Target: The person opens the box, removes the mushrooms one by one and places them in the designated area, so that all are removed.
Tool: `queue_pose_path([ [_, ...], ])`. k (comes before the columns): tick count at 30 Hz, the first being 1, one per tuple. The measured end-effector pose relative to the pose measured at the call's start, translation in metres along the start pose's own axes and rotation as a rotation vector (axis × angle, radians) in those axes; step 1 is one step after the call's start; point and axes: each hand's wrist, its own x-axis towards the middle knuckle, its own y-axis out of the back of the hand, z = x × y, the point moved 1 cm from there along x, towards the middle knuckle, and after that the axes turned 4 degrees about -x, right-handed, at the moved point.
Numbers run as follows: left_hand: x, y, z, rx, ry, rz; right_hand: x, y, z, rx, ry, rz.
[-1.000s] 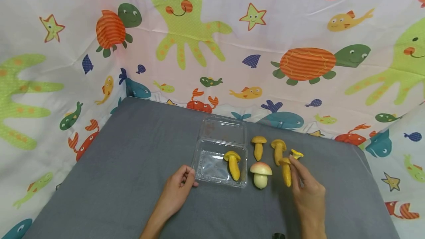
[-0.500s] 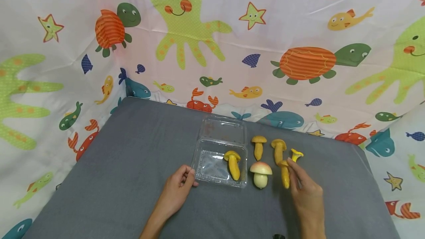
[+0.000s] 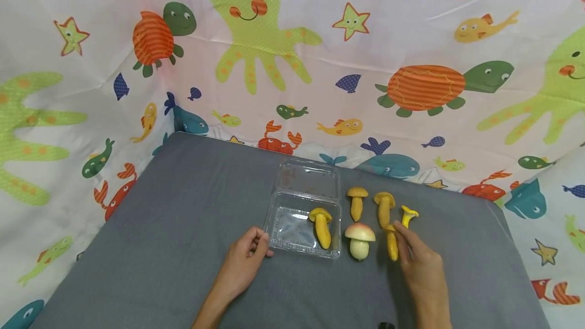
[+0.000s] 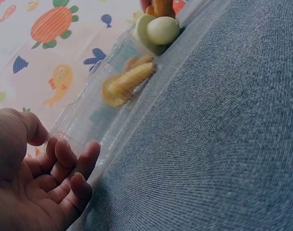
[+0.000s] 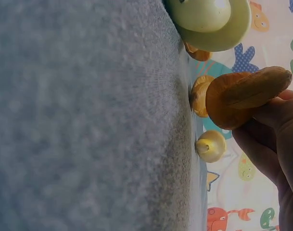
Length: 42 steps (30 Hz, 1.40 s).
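Note:
My left hand pinches the near left corner of a clear plastic clamshell box between thumb and forefinger; its other fingers curl loosely in the left wrist view. One yellow-brown toy mushroom lies inside the box, whose lid is folded back. Between thumb and fingers, my right hand holds another yellow-brown toy mushroom by its cap, stem toward me. The right wrist view shows that mushroom raised off the cloth. Part of its cap is hidden by the fingers.
Right of the box lie a red-capped pale mushroom, two brown mushrooms and a small yellow trumpet-shaped one. Grey cloth covers the table. A sea-animal curtain hangs behind it. A small black object shows at the bottom edge.
My right hand has moved slightly left and toward me with the mushroom, uncovering more of the yellow trumpet-shaped one. The left hand and the box stay where they were.

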Motion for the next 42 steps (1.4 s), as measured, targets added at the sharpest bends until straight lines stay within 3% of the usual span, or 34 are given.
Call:
queue_pose_path([
  [6,-0.001,-0.001,0.0,0.005,0.001,-0.001,0.001,-0.002,0.002,0.0,0.009,-0.018],
  [19,0.0,-0.001,0.001,0.004,-0.003,-0.026,0.007,-0.001,0.005,-0.015,-0.004,-0.159],
  [42,0.0,-0.001,-0.002,0.005,-0.008,-0.021,0.007,-0.001,0.007,0.015,0.125,-0.156],
])
